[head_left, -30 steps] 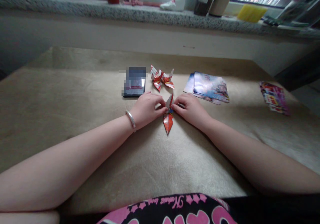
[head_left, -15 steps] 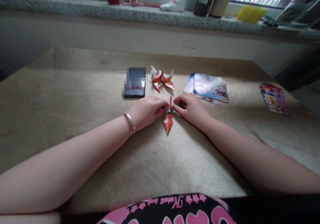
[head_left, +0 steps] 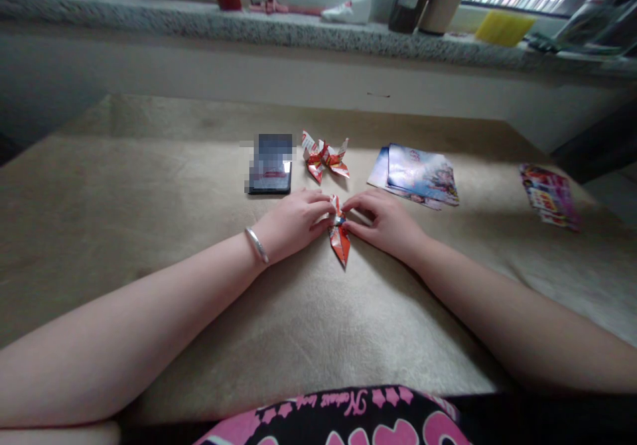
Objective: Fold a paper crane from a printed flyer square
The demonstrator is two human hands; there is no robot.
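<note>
A folded paper piece (head_left: 340,241), orange-red and white with a pointed near end, lies on the table between my hands. My left hand (head_left: 302,218) pinches its left side with thumb and fingers; a silver bangle sits on that wrist. From the right, my right hand (head_left: 383,219) grips the same piece near its middle with bent fingers. Its far part stands up between my fingertips, and the fingertips hide some of its edges. Just beyond it rests a folded paper butterfly (head_left: 326,160) in red and white, with raised wings.
A phone (head_left: 271,166), partly blurred out, lies left of the butterfly. Glossy picture sheets (head_left: 423,173) are stacked to the right, and more colourful printed paper (head_left: 550,196) lies near the right table edge. Bottles and a yellow item (head_left: 505,28) stand on the stone windowsill (head_left: 298,27).
The paper piece has turned slightly, its near point swinging to the right. Its far part, seen edge-on before, now shows more of its face. Both hands stay on it.
</note>
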